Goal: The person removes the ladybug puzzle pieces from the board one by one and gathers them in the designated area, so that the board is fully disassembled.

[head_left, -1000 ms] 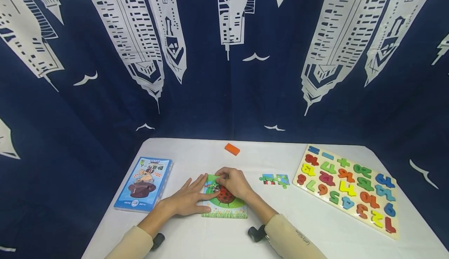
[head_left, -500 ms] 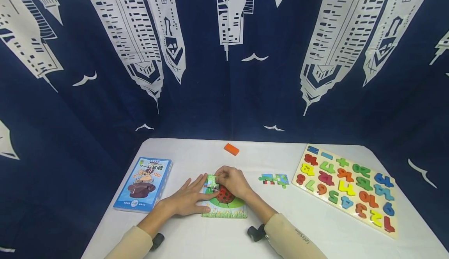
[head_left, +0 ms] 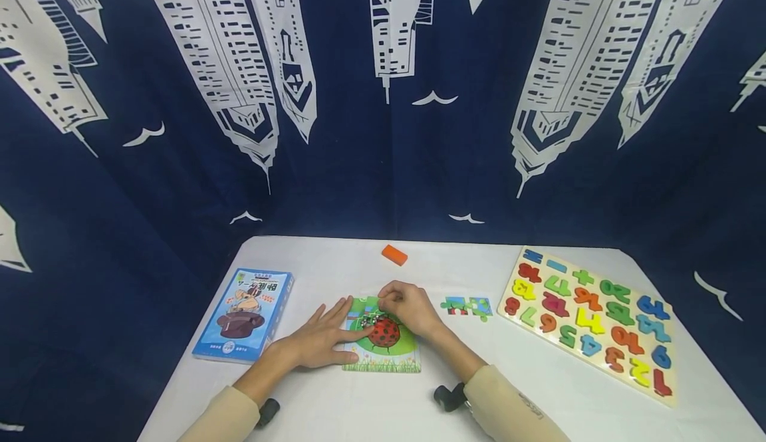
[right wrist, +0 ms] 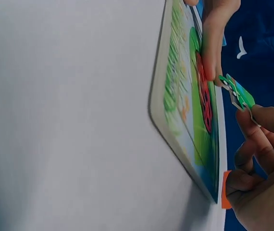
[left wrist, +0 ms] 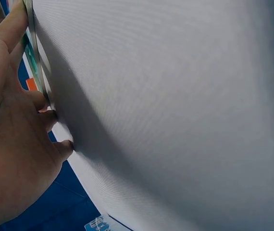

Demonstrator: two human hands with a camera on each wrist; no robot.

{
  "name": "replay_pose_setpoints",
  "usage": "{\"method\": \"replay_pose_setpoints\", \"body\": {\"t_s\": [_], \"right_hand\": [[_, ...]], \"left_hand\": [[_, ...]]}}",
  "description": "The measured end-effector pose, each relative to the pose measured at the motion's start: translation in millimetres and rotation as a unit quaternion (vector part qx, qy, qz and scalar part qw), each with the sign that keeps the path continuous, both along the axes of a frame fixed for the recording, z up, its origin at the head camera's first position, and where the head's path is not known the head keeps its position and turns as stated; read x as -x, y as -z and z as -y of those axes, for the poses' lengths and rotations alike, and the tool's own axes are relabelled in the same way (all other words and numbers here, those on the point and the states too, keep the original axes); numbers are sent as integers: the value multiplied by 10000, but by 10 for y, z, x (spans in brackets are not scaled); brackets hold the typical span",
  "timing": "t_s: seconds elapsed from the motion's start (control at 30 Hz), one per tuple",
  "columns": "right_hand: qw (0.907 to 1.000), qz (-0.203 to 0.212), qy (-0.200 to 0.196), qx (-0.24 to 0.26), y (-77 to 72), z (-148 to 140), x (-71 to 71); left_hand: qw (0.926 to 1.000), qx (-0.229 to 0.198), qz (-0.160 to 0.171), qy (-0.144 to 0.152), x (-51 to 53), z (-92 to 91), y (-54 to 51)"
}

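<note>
In the head view a ladybug jigsaw board (head_left: 389,365) lies on the white table. My left hand (head_left: 317,342) rests with spread, straight fingers across the board's left side; its index fingertip reaches the ladybug. Above the board's upper part, my right hand (head_left: 409,309) pinches a jigsaw piece (right wrist: 245,95) between thumb and finger. The right wrist view shows this green, black-spotted piece tilted and raised off the board (right wrist: 187,115). In the left wrist view, the left hand's (left wrist: 17,130) fingertips touch the table beside the board's edge.
A couple of loose jigsaw pieces (head_left: 467,306) lie right of the board. Farther right is a wooden number board (head_left: 589,322) with colourful numerals. A blue game box (head_left: 244,316) lies at the left, and an orange block (head_left: 394,254) sits near the back edge.
My right hand has shifted slightly to the right, still pinching the jigsaw piece, uncovering more of the board's upper part. The left hand has stayed in place.
</note>
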State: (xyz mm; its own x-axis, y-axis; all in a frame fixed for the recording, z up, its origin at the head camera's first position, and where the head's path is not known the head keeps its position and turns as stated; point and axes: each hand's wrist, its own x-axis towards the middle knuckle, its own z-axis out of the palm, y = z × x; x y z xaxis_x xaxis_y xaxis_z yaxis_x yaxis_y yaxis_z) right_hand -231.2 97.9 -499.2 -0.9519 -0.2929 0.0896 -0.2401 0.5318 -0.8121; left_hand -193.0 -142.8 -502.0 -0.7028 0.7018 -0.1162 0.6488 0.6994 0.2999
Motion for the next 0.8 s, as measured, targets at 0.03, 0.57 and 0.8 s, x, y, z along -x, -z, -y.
{"method": "replay_pose_setpoints", "body": {"t_s": [0.03, 0.57, 0.8], "right_hand": [[10000, 16, 30, 17, -1, -19, -2], [9981, -134, 579, -174, -96, -411, 70], [9962, -48, 821, -297, -105, -574, 145]], "left_hand": [[10000, 3, 11, -10, 0, 0, 0], [9999, -101, 67, -9, -1, 0, 7], [10000, -79, 54, -3, 3, 1, 19]]}}
